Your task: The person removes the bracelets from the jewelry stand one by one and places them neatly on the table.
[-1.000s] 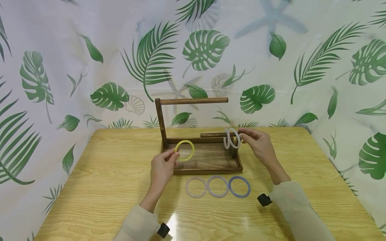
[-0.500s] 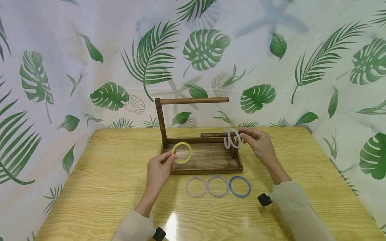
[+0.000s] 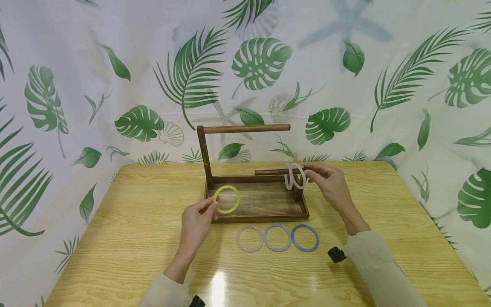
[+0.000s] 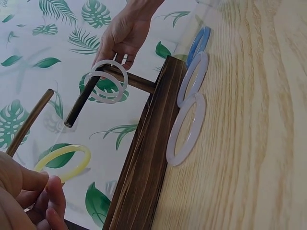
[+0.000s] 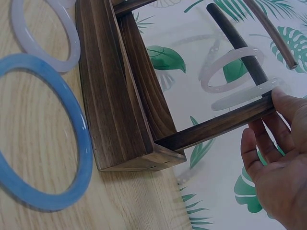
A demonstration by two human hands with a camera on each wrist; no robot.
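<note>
In the left hand point(image 3: 194, 222), yellow ring point(image 3: 238, 198), pinched at left edge

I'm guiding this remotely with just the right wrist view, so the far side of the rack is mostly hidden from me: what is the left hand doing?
Observer: The left hand pinches a yellow ring by its left side.
Operator: Is that ring around a bar?
Observer: No, it is around neither the upper bar nor the lower bar.
Operator: I see only the free end of the upper bar. What holds its other end?
Observer: The tall post at the left end of the rack.
</note>
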